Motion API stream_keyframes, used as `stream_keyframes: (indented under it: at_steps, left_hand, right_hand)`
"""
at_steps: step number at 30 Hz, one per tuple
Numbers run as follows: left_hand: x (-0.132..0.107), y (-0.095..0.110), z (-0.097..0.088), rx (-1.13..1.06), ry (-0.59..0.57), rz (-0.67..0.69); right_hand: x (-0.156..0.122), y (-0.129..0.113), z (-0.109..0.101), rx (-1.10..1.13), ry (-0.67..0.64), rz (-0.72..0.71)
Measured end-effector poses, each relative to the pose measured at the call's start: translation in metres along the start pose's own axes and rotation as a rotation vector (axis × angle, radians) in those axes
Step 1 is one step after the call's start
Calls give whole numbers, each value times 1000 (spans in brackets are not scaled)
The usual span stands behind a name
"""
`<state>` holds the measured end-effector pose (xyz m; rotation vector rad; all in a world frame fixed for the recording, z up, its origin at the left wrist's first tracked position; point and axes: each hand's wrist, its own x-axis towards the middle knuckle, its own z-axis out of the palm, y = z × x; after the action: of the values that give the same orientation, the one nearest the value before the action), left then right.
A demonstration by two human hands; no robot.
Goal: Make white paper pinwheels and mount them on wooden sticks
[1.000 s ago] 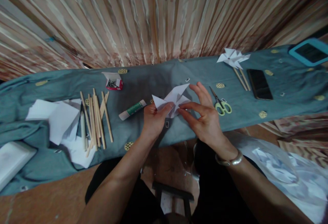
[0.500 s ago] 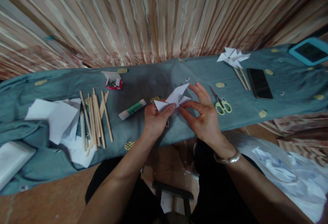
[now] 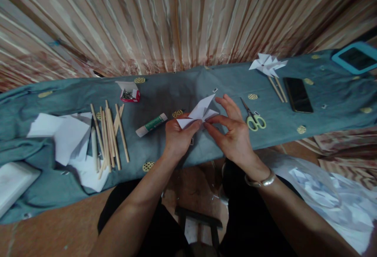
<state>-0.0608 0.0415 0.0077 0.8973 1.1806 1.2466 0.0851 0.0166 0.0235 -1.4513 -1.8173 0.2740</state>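
Observation:
Over the middle of the cloth, both hands hold a white paper pinwheel [image 3: 202,108] with folded, pointed flaps. My left hand [image 3: 179,137] grips its left side, thumb pressed on the paper near the centre. On the right edge, my right hand [image 3: 231,131] pinches a flap between thumb and index finger, its other fingers raised. A glue stick [image 3: 151,124] lies just left of my left hand. Scissors [image 3: 253,119] with pale green handles rest right of my right hand. At the back right, finished-looking paper pinwheels [image 3: 268,64] lie on wooden sticks.
Several wooden sticks [image 3: 110,139] and white paper sheets [image 3: 70,137] lie at left, with an open red box [image 3: 130,95] of small metal pins behind. A phone [image 3: 298,95] and a blue-framed tablet [image 3: 356,57] are at right. A plastic bag [image 3: 324,198] of paper pieces sits below right.
Hardly anything differs. The upper flap of the pinwheel has tilted slightly left, away from my right hand's raised fingers; both hands keep their hold.

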Motion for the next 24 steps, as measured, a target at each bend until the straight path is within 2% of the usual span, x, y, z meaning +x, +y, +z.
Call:
stream_keyframes:
  at_steps: [6, 10, 14, 18, 21, 24]
  left_hand:
    - [1, 1, 0, 25, 1, 3]
    - [4, 2, -2, -18, 16, -45]
    - [5, 5, -2, -69, 27, -80]
    - [3, 5, -1, -49, -34, -86]
    - [1, 4, 0, -10, -95, -91]
    - [1, 3, -1, 45, -178, -65]
  right_hand:
    - [-1, -1, 0, -1, -7, -1]
    - [-2, -8, -4, -22, -1, -20]
    - [0, -11, -13, 10, 55, -3]
    - [3, 0, -11, 228, 59, 174]
    - [5, 10, -4, 509, -66, 344]
    - [6, 11, -2, 614, -159, 470]
